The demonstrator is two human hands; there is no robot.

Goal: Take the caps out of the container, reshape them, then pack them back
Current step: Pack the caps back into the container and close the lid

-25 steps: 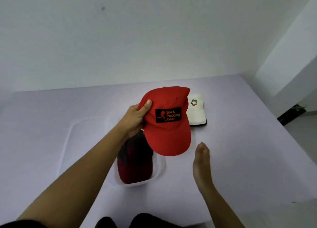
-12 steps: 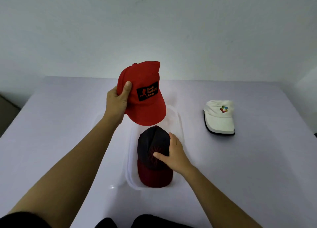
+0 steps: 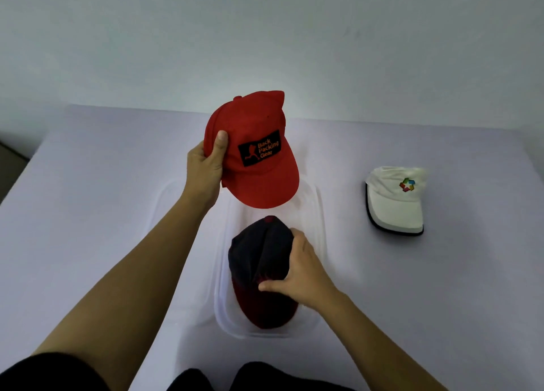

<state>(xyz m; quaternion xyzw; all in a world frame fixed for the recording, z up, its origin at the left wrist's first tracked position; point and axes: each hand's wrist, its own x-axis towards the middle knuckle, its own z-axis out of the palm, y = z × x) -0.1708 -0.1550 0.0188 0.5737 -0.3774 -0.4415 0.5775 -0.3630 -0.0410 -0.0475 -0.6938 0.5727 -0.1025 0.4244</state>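
right hand (image 3: 303,276) now grips dark cap (image 3: 256,249) | left hand (image 3: 203,170) holds red "Back Packing Gear" cap (image 3: 253,120)

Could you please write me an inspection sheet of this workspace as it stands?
Surface: table covered in pale lilac cloth.
Job's things: red cap held up in left hand; dark cap in clear container, right hand gripping it; white cap on table, right of container.
Clutter: clear flat piece, perhaps a lid, left of container.
Hands: each holds a cap.
Cables: nothing seen.
Surroundings: plain white wall.
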